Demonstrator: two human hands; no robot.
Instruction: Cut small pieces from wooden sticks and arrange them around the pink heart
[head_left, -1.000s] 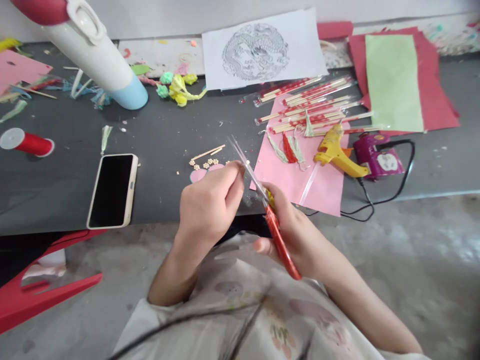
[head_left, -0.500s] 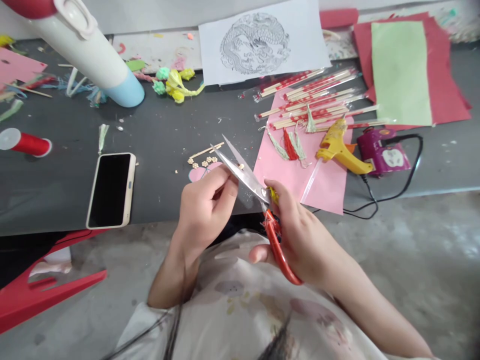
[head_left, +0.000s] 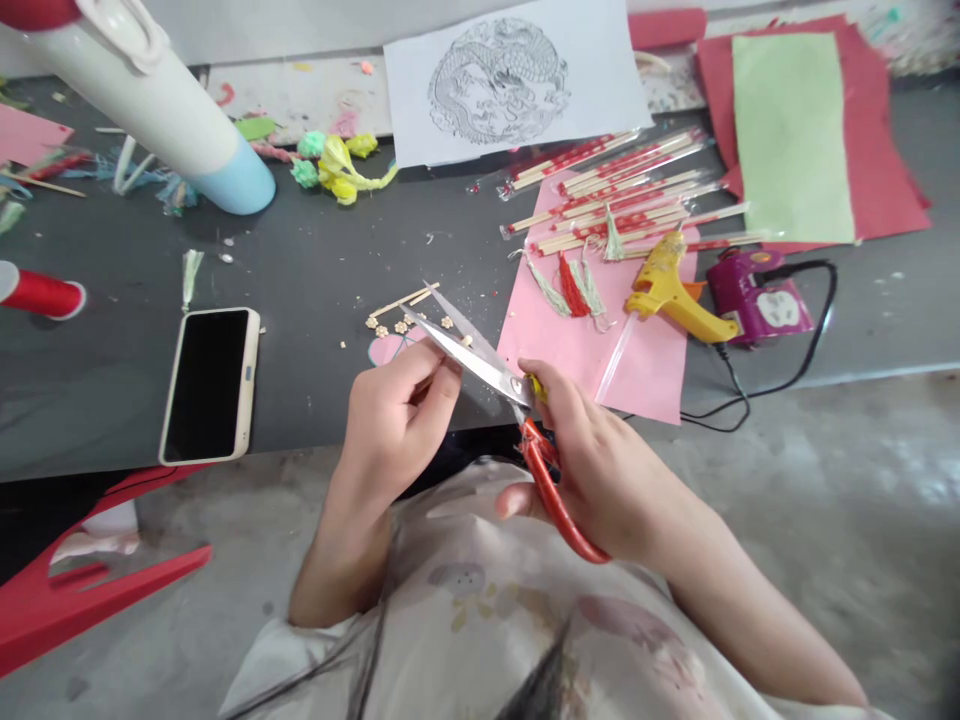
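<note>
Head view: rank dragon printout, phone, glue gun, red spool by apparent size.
1. dragon printout
2. phone, though it is nearer the camera
3. glue gun
4. red spool, cut off at the frame edge, so unsure

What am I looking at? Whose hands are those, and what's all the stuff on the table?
No machine here: a person wears a camera on the head, so you look down at their own two hands. The right hand holds red-handled scissors with the blades open. The left hand is pinched shut by the blades; what it grips is too small to see. On the dark table lie a phone, a yellow glue gun, pink paper, wrapped sticks and a dragon drawing.
</note>
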